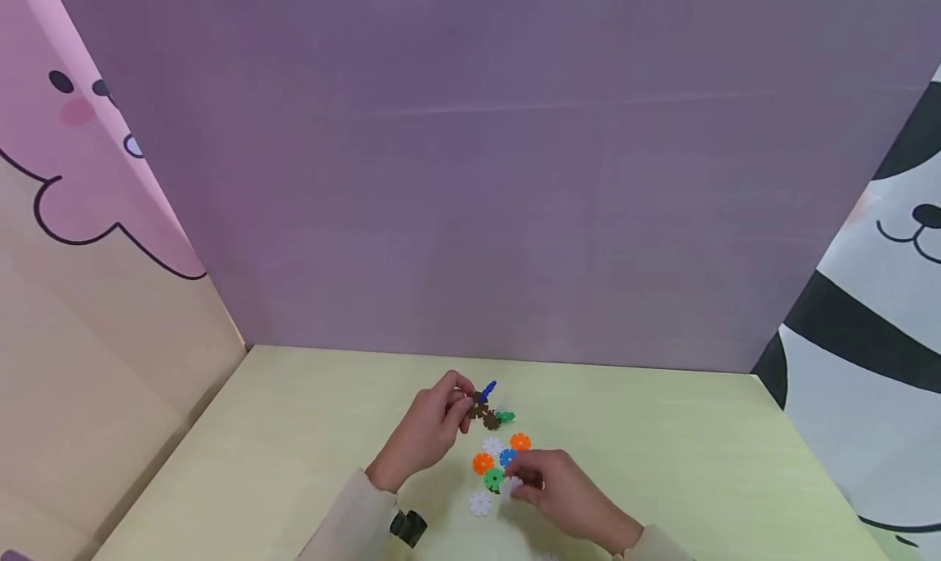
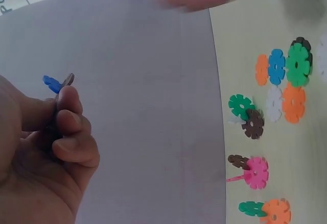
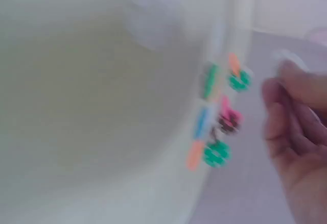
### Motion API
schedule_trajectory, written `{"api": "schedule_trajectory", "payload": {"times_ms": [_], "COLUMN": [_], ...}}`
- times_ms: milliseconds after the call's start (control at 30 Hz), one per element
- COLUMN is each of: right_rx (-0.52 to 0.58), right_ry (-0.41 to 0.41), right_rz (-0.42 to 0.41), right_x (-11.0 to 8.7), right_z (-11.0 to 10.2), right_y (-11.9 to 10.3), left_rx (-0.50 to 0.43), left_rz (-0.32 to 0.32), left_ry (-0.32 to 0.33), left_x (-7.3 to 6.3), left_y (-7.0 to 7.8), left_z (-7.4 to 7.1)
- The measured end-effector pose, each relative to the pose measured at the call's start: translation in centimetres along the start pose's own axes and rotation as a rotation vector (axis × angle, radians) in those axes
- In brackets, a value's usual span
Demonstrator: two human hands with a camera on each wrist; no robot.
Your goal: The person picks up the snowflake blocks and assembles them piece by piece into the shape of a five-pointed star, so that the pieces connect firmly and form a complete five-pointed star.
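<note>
My left hand (image 1: 430, 426) pinches a brown snowflake disc (image 2: 69, 79) between thumb and fingers. Slotted onto it is a blue disc (image 2: 51, 84), which sticks out at an angle. Lower and to the right, my right hand (image 1: 562, 491) pinches a white snowflake disc (image 1: 509, 487); in the right wrist view this piece is blurred at the fingertips. Beside that hand lie loose discs: a green one (image 1: 494, 479) over a dark one, a blue one (image 1: 507, 457), two orange ones (image 1: 483, 463) and some white ones (image 1: 480, 505).
Joined discs lie in a row on the pale table (image 1: 662, 438): green with brown (image 2: 253, 124), pink with brown (image 2: 256, 173), and orange with green (image 2: 276, 212). A purple-grey panel (image 1: 470, 218) rises at the table's back edge. Printed panels stand on both sides.
</note>
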State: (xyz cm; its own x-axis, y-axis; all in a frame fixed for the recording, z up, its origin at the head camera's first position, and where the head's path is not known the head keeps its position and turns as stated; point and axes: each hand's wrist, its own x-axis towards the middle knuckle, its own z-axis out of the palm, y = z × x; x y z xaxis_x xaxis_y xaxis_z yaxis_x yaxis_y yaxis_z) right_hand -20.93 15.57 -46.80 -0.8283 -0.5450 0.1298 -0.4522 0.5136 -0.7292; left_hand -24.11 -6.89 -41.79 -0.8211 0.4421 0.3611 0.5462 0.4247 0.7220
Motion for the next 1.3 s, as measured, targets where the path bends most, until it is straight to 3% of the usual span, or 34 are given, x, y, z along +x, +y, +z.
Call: {"api": "schedule_trajectory", "payload": {"times_ms": [200,333,433,767,1100,1300], "right_rx": [-0.026,-0.026,-0.010,0.024,0.013,0.031], "right_ry": [0.444,0.596,0.620,0.594,0.607,0.632], "right_rz": [-0.162,-0.277,-0.305,-0.262,-0.290,-0.324], "right_x": [1.5,2.4,2.8,2.7,2.5,2.1], "right_z": [-2.8,-3.8,-4.2,-4.2,-3.9,-3.5], "right_y": [-1.9,-2.8,-3.2,-3.1,-3.1,-4.7], "left_rx": [-0.037,-0.071,-0.085,-0.095,-0.112,-0.151], "left_rz": [0.023,0.007,-0.002,0.010,0.023,0.006], "left_ry": [0.027,0.020,0.013,0.011,-0.004,0.004], "left_x": [0.4,0.5,0.6,0.6,0.6,0.4], "left_y": [0.7,1.2,1.3,1.4,1.3,1.1], "left_z": [0.1,0.2,0.2,0.2,0.6,1.2]}}
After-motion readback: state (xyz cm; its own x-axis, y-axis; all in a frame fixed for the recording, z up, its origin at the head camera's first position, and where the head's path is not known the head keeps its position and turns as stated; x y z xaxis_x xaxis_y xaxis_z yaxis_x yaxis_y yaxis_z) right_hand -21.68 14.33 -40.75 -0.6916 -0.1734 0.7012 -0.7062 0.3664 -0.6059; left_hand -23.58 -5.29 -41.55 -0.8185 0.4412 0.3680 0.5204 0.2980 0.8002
